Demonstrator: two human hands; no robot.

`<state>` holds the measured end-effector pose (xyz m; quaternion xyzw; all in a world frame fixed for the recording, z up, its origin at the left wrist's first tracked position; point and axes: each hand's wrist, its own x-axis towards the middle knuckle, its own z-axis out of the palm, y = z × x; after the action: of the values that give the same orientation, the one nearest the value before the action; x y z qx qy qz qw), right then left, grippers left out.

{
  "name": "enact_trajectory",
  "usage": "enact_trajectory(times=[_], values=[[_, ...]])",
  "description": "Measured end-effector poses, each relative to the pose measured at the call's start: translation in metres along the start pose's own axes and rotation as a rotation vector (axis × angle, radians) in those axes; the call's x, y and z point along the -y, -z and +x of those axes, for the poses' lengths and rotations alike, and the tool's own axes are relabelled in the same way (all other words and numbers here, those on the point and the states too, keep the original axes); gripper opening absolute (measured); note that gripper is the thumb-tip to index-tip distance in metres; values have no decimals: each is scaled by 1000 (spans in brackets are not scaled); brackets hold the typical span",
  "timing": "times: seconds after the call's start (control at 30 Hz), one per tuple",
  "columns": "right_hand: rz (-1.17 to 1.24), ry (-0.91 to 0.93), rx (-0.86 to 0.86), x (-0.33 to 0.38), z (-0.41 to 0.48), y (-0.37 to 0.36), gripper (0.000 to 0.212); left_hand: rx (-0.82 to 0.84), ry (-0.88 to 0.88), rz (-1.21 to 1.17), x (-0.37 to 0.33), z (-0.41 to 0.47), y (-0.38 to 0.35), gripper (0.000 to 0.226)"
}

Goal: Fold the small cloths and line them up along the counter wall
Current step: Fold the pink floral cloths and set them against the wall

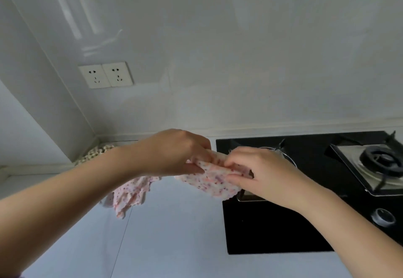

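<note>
A small white cloth with pink and purple dots is held in the air above the counter, near the hob's left edge. My left hand pinches its left end and my right hand pinches its right end. Another pink dotted cloth lies crumpled on the white counter, partly hidden under my left forearm. A beige patterned cloth sits in the corner against the wall, mostly hidden by my arm.
A black glass hob with a gas burner and a knob fills the counter's right side. Two wall sockets sit above the left corner. The white wall runs along the counter's back.
</note>
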<state>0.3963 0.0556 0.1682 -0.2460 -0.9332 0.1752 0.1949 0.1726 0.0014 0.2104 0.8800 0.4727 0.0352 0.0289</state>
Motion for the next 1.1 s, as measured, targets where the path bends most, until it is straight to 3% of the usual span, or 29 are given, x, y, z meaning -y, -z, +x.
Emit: enact_trajectory(times=[0.37,0.47,0.53,0.73,0.83,1.0,1.1], values=[[27,-134,-45,-28,-98,111,17,-6,74,52,-103,65,15,23],[59,-158,-43,-41,-135,139,14,-84,60,51,-147,92,11,33],[148,-196,-76,-51,-158,158,12,-142,87,-13,-172,110,8,28],[345,-282,-226,-96,-204,195,10,-265,203,-356,-226,159,1,45],[498,-375,-363,-127,-216,203,23,-345,281,-594,-235,190,-10,62],[942,-612,-505,-182,-230,199,2,-339,442,-1229,-255,257,-44,19],[953,-673,-546,-216,-237,199,4,-469,599,-1332,-274,309,-70,31]])
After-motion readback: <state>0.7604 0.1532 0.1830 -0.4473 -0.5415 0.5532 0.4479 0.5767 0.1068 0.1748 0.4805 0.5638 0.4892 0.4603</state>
